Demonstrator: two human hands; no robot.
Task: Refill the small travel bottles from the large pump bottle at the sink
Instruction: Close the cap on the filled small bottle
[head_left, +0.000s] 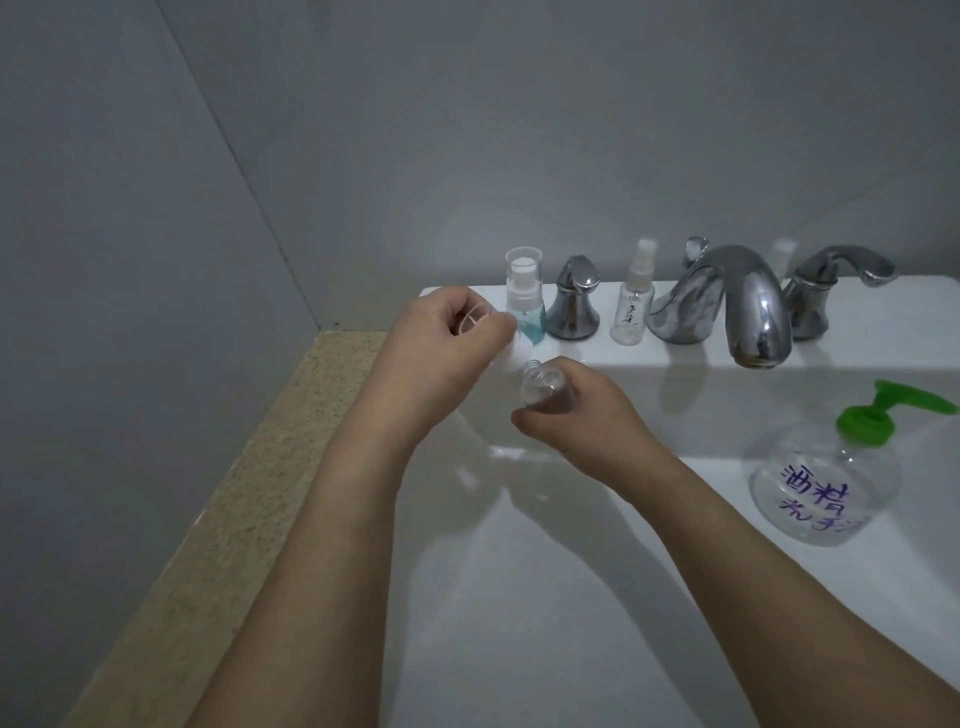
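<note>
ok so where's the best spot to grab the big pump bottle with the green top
Judging by its shape, grip the narrow shoulder just below the green pump of the big pump bottle; the round clear body looks too wide to close a hand around. Come from the right, its open side, clear of the faucet.

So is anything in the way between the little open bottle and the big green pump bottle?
Nothing visible. The right hand holds the small open bottle over the sink, and the pump bottle stands off to its right on the sink's rim. Only bare white sink lies between them. The left hand holds the removed cap on the other side.
</note>
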